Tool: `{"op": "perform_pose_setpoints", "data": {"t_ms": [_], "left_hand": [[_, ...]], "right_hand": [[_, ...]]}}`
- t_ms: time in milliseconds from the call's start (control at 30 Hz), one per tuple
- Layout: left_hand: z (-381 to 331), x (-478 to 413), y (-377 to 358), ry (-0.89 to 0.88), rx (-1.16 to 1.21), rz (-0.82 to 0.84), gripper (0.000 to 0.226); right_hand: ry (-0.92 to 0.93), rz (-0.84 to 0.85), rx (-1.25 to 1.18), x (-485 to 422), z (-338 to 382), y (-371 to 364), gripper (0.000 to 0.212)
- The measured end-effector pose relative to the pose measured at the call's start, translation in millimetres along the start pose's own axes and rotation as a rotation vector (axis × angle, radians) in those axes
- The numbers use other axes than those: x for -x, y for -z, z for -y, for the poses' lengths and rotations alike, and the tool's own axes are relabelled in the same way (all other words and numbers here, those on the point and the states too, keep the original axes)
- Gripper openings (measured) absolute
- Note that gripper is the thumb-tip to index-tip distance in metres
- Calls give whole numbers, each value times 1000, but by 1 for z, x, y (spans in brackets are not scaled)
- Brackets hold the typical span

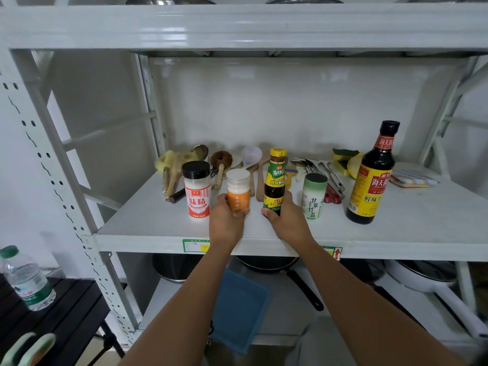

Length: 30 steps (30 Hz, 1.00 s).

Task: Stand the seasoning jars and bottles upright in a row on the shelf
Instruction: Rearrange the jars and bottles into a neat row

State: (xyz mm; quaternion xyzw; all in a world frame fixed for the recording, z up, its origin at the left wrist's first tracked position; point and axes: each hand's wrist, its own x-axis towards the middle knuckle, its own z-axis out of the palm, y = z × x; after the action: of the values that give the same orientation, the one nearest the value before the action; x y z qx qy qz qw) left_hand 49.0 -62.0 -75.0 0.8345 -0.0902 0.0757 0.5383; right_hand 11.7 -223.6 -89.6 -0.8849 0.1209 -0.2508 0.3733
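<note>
Even, bright diffuse lighting; soft shadows behind items; glare on upper shelf beam [184, 30]; wide-angle edge bowing; slight softness.

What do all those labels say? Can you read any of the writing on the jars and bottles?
"味精" on the black-capped jar.
"甘草竹盐" on the green-capped jar.
"海天" on the big dark bottle.
"海天" on the small bottle in the right hand.
Orange jar in the left hand, shelf stickers: too blurred.

Water bottle [26, 280], frying pan [272, 262], sponges [346, 161]
</note>
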Motion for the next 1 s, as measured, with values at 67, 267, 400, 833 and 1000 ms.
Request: {"op": "perform_pose_setpoints", "data": {"t_ms": [67, 267, 400, 833, 1000], "left_hand": [[0, 0, 0, -6, 0, 2, 64], [2, -1, 0, -29, -25, 22, 66], [2, -1, -1, -35, -33, 38, 68], [4, -1, -4, -65, -38, 19, 64], [8, 8, -5, -101, 0, -30, 61]], "right_hand": [[-1, 0, 10, 0, -1, -1, 60], [0, -25, 27, 0, -2, -4, 65], [2, -26, 24, 0, -3, -5, 65], [17, -7, 20, 1, -3, -3, 75], [14, 4, -94, 13, 2, 5, 86]]}}
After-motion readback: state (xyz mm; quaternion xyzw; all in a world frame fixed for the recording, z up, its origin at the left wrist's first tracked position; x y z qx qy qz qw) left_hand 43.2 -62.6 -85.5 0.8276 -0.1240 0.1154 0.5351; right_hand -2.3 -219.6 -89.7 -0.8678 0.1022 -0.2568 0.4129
